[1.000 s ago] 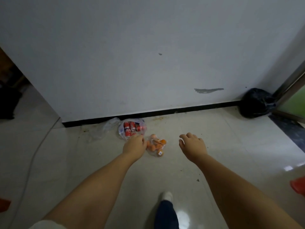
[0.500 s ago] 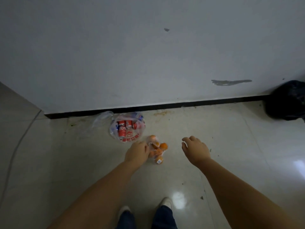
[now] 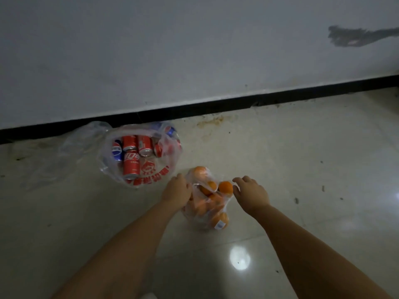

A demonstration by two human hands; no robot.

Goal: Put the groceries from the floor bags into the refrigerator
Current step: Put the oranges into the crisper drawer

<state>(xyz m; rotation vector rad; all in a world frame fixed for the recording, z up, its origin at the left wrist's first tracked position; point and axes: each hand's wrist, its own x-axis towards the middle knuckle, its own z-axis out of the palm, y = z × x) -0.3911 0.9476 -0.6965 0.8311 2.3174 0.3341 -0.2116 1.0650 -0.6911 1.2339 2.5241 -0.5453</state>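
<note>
A clear plastic bag of oranges (image 3: 208, 209) lies on the pale tiled floor just in front of me. My left hand (image 3: 177, 189) is curled against the bag's left top edge, with its fingers closed on the plastic. To the bag's right, my right hand (image 3: 251, 194) hovers with fingers spread, its fingertips almost touching an orange. Further back and to the left sits a second clear bag with red print (image 3: 151, 169), open at the top. It holds several red and blue soda cans (image 3: 131, 162). No refrigerator is in view.
A crumpled clear bag (image 3: 84, 139) lies left of the can bag by the black baseboard (image 3: 237, 104). The white wall (image 3: 194, 50) rises right behind the bags. The glossy floor (image 3: 302, 169) stretches out to the right, with a light reflection on it.
The view has dropped much closer to the floor and the bags. My left hand has closed on the orange bag's edge, and my right hand has come in beside the bag.
</note>
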